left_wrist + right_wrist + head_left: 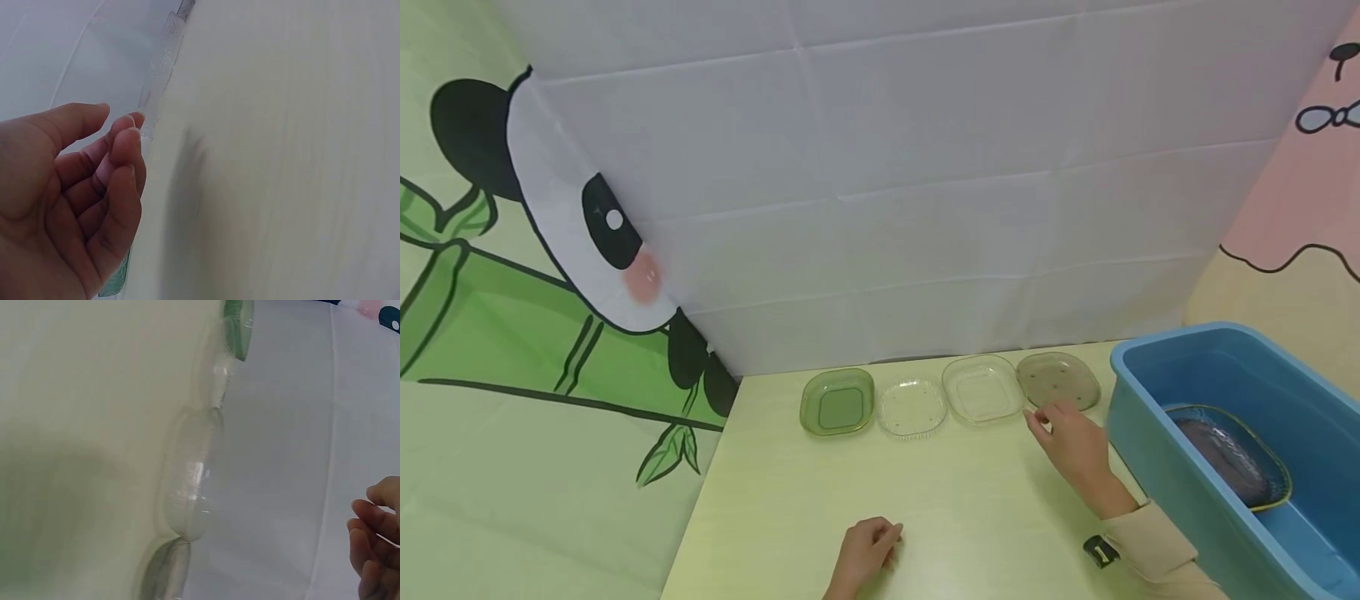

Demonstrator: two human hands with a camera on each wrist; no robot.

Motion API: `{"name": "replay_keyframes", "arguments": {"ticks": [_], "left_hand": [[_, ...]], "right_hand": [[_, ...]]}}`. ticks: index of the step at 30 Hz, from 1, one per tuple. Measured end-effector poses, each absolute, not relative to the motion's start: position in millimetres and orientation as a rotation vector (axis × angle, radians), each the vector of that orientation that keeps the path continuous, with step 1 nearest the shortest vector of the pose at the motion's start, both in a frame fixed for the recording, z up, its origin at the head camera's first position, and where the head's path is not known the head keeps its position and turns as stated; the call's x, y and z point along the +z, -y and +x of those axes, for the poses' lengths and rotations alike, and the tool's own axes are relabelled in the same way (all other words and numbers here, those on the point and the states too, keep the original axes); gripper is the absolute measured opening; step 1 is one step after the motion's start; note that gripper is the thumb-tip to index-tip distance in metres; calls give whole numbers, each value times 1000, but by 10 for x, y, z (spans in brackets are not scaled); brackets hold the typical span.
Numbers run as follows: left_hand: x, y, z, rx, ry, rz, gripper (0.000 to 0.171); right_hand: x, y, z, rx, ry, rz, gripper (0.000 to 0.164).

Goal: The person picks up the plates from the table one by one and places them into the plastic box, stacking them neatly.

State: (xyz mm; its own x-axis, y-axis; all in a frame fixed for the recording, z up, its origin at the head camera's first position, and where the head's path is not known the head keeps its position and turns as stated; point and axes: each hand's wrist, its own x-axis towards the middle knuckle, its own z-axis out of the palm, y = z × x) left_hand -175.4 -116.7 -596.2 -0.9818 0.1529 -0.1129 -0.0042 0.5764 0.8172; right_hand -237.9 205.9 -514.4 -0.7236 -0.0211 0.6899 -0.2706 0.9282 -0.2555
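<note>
A row of glass dishes stands along the table's back edge: a green square dish (pixel 837 402), a small clear dish with a ribbed edge (pixel 913 408), a larger clear square dish (pixel 983 389) and a grey-brown dish (pixel 1054 377). Just in front of the grey-brown dish hovers my right hand (pixel 1075 446), overlapping its near edge in the head view. In the right wrist view its loosely bent fingers (pixel 369 550) hold nothing. Low over the front of the table, my left hand (pixel 867 552) hangs with loosely curled fingers, also holding nothing, as the left wrist view confirms.
A deep blue plastic tub (pixel 1180 492) flanks the table on the right. Inside it leans a dark dish with a yellow rim (pixel 1232 458). A white cloth (pixel 925 208) rises behind the pale table (pixel 955 517), and a panda-print cloth (pixel 550 350) hangs on the left.
</note>
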Motion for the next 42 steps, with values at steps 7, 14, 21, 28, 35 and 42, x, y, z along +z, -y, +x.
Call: {"name": "replay_keyframes", "arguments": {"ticks": [7, 14, 21, 28, 35, 42], "left_hand": [[-5985, 1171, -1754, 1364, -2631, 125, 25], [-5995, 1173, -1748, 1362, -2627, 124, 25], [-5997, 1178, -1737, 1378, -2615, 133, 26], [-5966, 1185, -1751, 1367, -2629, 150, 26], [-5931, 1184, -1811, 1357, -2628, 144, 28], [-5875, 1181, -1824, 1385, -2633, 132, 28]], "right_hand": [[-5467, -2021, -2273, 550, 2560, 92, 19], [-5672, -2006, -2208, 560, 2612, 84, 22], [-5760, -2033, -2206, 614, 2690, 36, 23], [-5821, -2105, -2207, 666, 2788, -26, 23], [-5909, -2120, -2205, 677, 2811, -29, 24], [-5943, -2120, -2198, 704, 2837, -38, 27]]}}
